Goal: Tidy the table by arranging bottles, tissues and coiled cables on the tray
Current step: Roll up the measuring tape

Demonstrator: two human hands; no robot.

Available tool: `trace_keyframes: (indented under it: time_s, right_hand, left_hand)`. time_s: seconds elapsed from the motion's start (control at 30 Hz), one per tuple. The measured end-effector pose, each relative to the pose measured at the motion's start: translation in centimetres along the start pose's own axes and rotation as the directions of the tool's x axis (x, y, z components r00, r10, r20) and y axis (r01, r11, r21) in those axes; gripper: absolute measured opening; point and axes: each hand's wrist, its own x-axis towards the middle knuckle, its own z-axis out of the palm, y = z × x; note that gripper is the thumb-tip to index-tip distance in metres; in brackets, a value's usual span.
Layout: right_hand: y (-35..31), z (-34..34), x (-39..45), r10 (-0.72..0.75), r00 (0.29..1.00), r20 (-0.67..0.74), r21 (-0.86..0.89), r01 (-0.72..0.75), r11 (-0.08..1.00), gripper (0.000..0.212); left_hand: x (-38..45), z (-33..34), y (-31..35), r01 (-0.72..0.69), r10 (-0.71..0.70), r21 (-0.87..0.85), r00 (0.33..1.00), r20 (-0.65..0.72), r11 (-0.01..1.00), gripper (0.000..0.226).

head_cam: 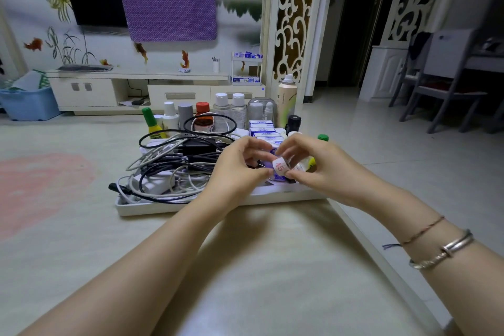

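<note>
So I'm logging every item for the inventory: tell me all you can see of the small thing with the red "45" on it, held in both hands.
The small white bottle looks like plastic, wrapped in a pale label printed with a red "45". It lies tilted, held just above the near right part of the white tray. The left hand pinches its near end, and the right hand curls over its top and far side. Its cap and most of its body are hidden by the fingers.

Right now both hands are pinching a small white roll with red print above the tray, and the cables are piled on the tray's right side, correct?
Not quite. The head view shows the cables piled on the tray's left side. Both hands, left and right, do pinch the small white roll.
</note>
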Motion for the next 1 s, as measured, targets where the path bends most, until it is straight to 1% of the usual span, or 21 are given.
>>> trace_keyframes:
  time_s: [0.07,0.1,0.13,0.17,0.2,0.23,0.27,0.33,0.43,0.53,0.6,0.73,0.83,0.93,1.0]
  right_hand:
    - [-0.1,0.0,0.1,-0.001,1.000,-0.025,-0.028,0.000,1.000,0.013]
    - [-0.2,0.0,0.1,0.010,0.999,-0.045,-0.060,-0.013,0.998,0.012]
    - [-0.2,0.0,0.2,0.030,0.998,-0.059,-0.121,-0.037,0.992,0.012]
    - [-0.3,0.1,0.2,0.053,0.996,-0.066,-0.213,-0.066,0.975,0.013]
    - [-0.3,0.4,0.3,0.076,0.995,-0.069,-0.324,-0.095,0.941,0.013]
    - [-0.4,0.7,0.4,0.094,0.993,-0.078,-0.430,-0.118,0.895,0.014]
    - [-0.4,1.2,0.5,0.103,0.991,-0.090,-0.508,-0.134,0.851,0.014]
    - [-0.5,2.2,0.7,0.111,0.988,-0.106,-0.578,-0.152,0.802,0.014]
    - [-0.8,3.0,1.1,0.112,0.988,-0.109,-0.618,-0.156,0.771,0.013]
    - [-0.9,3.1,1.5,0.129,0.988,-0.086,-0.597,-0.155,0.787,0.019]
    - [-0.8,3.0,1.9,0.166,0.985,-0.052,-0.586,-0.164,0.793,0.019]
    - [-0.4,2.7,2.8,0.221,0.975,0.020,-0.556,-0.173,0.813,0.011]
    - [-0.3,2.8,3.1,0.235,0.971,0.033,-0.558,-0.178,0.811,0.005]
    - [-0.4,2.6,3.0,0.241,0.970,0.033,-0.541,-0.186,0.820,0.011]
    - [-0.6,2.3,2.8,0.252,0.966,0.049,-0.521,-0.191,0.832,0.012]
  left_hand:
    - [-0.2,-0.1,0.1,-0.017,0.018,0.022,1.000,-0.015,1.000,0.030]
    - [-0.2,-0.1,-0.1,-0.046,0.049,0.097,0.998,-0.029,0.994,0.028]
    - [-0.3,-0.1,-0.3,-0.080,0.091,0.242,0.995,-0.034,0.967,0.025]
    - [-0.4,-0.1,-0.5,-0.105,0.126,0.423,0.992,-0.023,0.900,0.023]
    - [-0.6,-0.1,-0.7,-0.124,0.154,0.584,0.988,-0.002,0.802,0.021]
    - [-0.8,-0.1,-0.9,-0.147,0.180,0.692,0.983,0.025,0.707,0.019]
    - [-0.9,-0.1,-1.0,-0.176,0.204,0.748,0.977,0.056,0.639,0.019]
    - [-1.0,-0.1,-1.1,-0.228,0.248,0.789,0.964,0.098,0.570,0.019]
    - [-1.0,-0.3,-1.3,-0.248,0.286,0.806,0.953,0.102,0.537,0.021]
    - [-1.0,-0.3,-1.5,-0.263,0.281,0.831,0.950,0.135,0.490,0.024]
    - [-1.0,0.0,-1.6,-0.269,0.270,0.847,0.950,0.156,0.459,0.026]
    - [-0.9,0.2,-1.6,-0.256,0.261,0.858,0.954,0.149,0.446,0.029]
    - [-0.8,0.2,-1.7,-0.244,0.252,0.863,0.957,0.141,0.443,0.028]
    - [-0.8,0.2,-1.6,-0.236,0.283,0.860,0.952,0.113,0.453,0.024]
    - [-0.7,0.1,-1.4,-0.240,0.322,0.838,0.943,0.082,0.490,0.029]
